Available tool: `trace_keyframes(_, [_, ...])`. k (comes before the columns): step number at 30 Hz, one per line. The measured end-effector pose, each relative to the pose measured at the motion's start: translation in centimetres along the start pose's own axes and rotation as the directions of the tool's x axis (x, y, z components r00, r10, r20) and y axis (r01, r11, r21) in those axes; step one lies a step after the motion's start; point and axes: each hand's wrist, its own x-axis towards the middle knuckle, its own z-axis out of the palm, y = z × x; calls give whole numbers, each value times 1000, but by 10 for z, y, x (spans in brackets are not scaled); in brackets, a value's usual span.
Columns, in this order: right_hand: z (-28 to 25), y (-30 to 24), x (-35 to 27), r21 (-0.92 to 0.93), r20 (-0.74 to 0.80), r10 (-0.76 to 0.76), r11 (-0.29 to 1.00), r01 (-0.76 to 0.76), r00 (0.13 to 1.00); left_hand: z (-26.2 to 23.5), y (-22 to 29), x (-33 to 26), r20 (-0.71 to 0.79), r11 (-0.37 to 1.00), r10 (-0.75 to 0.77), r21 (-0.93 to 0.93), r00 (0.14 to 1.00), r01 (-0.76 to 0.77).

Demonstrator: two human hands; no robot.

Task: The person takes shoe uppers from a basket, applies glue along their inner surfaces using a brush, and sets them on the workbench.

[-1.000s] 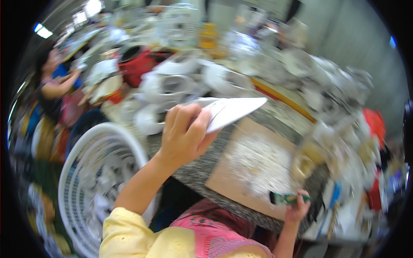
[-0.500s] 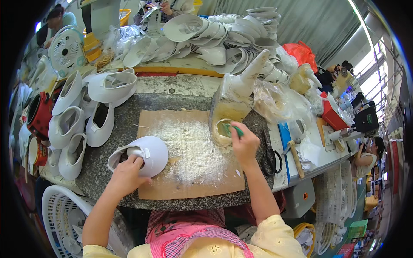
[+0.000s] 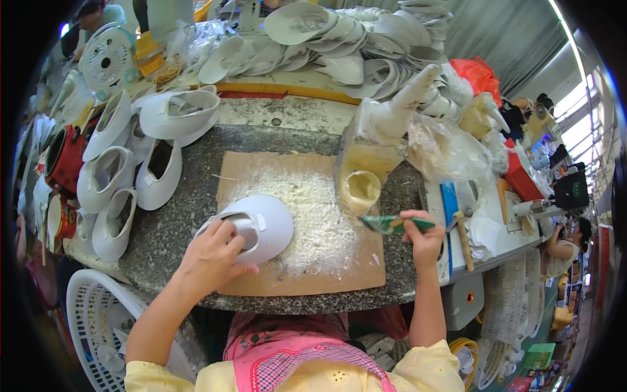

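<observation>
My left hand [image 3: 210, 258] grips a white shoe upper [image 3: 277, 225] by its collar, with the rounded toe pointing right over the cardboard sheet [image 3: 313, 284]. Some fingertips are hidden inside the upper. In my right hand [image 3: 423, 242], pinched between the fingers, is a green-handled brush [image 3: 392, 225]; its bristle end points left, just below a round glue pot opening [image 3: 361, 191]. The pot is part of a yellowed, glue-crusted bottle-like container [image 3: 372, 140]. Dried whitish residue covers the middle of the cardboard.
Several white shoe uppers [image 3: 160, 173] lie at the left, before a small fan [image 3: 108, 62]. More uppers [image 3: 300, 26] are heaped at the back. A hammer [image 3: 465, 245] and a blue strip [image 3: 449, 199] lie to the right. A white basket [image 3: 88, 313] stands lower left.
My right hand has drawn the brush out of the pot and brought it nearer and to the right. My left hand has shifted the upper rightward over the cardboard.
</observation>
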Motion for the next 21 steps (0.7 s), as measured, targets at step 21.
trace_keyframes(21, [151, 15, 57, 208, 581, -59, 975, -78, 812, 20, -23, 0, 72, 980, 145, -145, 987, -133])
